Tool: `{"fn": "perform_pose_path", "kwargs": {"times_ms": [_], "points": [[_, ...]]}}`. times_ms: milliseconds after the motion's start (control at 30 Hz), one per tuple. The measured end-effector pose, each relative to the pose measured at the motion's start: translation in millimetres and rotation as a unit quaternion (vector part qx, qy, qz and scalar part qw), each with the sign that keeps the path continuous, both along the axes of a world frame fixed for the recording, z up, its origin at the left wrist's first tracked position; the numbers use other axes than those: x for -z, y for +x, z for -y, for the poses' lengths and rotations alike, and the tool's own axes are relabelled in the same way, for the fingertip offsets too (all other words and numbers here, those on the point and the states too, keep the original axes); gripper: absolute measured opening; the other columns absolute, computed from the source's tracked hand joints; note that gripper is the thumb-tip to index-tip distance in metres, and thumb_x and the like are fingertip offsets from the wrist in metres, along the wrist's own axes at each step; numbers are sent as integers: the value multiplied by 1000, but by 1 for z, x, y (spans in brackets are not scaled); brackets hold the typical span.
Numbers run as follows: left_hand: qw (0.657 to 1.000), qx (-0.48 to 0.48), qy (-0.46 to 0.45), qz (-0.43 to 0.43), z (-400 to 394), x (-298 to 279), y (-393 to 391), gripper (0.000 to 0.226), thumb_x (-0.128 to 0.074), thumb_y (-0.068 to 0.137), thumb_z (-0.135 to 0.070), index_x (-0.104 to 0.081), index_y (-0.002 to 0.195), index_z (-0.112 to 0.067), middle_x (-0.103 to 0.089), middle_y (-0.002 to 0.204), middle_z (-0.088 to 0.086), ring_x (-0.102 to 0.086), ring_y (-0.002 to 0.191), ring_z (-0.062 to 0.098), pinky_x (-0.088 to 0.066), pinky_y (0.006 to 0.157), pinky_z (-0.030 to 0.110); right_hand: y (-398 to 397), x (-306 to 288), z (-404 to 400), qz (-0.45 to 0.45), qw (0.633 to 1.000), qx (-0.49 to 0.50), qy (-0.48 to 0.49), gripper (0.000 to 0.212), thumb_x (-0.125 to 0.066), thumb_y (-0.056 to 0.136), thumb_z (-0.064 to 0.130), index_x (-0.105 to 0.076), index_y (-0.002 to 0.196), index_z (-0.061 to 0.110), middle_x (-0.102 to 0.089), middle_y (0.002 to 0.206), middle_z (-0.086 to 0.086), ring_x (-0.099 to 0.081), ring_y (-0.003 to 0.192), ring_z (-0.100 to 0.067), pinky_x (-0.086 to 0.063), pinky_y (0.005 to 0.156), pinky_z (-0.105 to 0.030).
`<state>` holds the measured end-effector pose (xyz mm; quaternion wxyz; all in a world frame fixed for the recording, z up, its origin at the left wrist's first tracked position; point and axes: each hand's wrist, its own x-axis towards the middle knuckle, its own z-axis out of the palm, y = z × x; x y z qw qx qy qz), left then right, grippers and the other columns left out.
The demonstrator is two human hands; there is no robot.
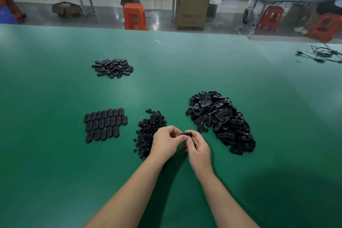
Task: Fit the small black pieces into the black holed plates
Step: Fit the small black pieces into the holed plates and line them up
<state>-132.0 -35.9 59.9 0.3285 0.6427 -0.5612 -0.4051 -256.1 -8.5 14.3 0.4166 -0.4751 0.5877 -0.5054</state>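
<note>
Head view is showing 2 bare forearms reaching in from 6 o'clock over a green desk (55, 153), with both hands meeting just below the middle of the frame. The left hand (164, 144) and the right hand (199, 147) are together grasping 1 black plate (186, 135), fingers curled around its ends and holding it up off the desk, probably so the hole is facing the person while a small piece is being pressed in; whether a piece is already seated is hidden by the fingers.

Supplies are lying within easy reach. A heap of small black pieces (149, 129) is sitting just at 9 o'clock of the hands, partly under the left wrist, so the left hand is needing only a short reach. A big pile of holed plates (220, 120) is lying at 2 o'clock, on the right hand's side. At 9 o'clock, farther out, flat plates (105, 124) are lying in 3 neat rows, likely finished ones kept apart and countable. A smaller loose pile (112, 67) is resting at 11 o'clock, well apart. Black cables (322, 54) are lying at the far 2 o'clock edge.
</note>
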Motion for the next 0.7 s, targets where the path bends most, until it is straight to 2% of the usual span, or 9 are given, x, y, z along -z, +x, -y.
{"fn": "perform_pose_path", "kwargs": {"times_ms": [100,267,500,700], "points": [[1000,-2,5,1,0,-1,-4,10,-78,83,-30,-71,78,-24,-68,72,-9,-55,61,2,-40,57,15,0,0,0,17,1000,10,-4,25,-54,98,22,-66,99,44,-76,97,6,-70,75,-15,-59,76,-38],[1000,-6,13,11,-2,-1,-8,7,-72,83,-24,-69,77,-23,-68,72,-9,-55,59,2,-39,51,9,-1,2,2,41,999,19,4,34,-55,101,13,-68,100,45,-76,98,7,-69,79,-8,-56,74,-31],[1000,-22,0,22,-5,1,-13,8,-72,84,-23,-67,79,-21,-67,75,-7,-55,63,3,-40,54,8,0,0,1,57,998,24,-11,35,-58,100,9,-70,97,42,-76,95,7,-69,84,-6,-54,71,-20],[999,-30,-12,23,-8,3,-21,9,-70,86,-23,-62,80,-22,-66,77,-8,-57,66,3,-40,53,10,-2,4,3,54,998,37,-7,28,-59,99,9,-71,97,34,-76,95,7,-72,92,-12,-56,82,-26]]}}
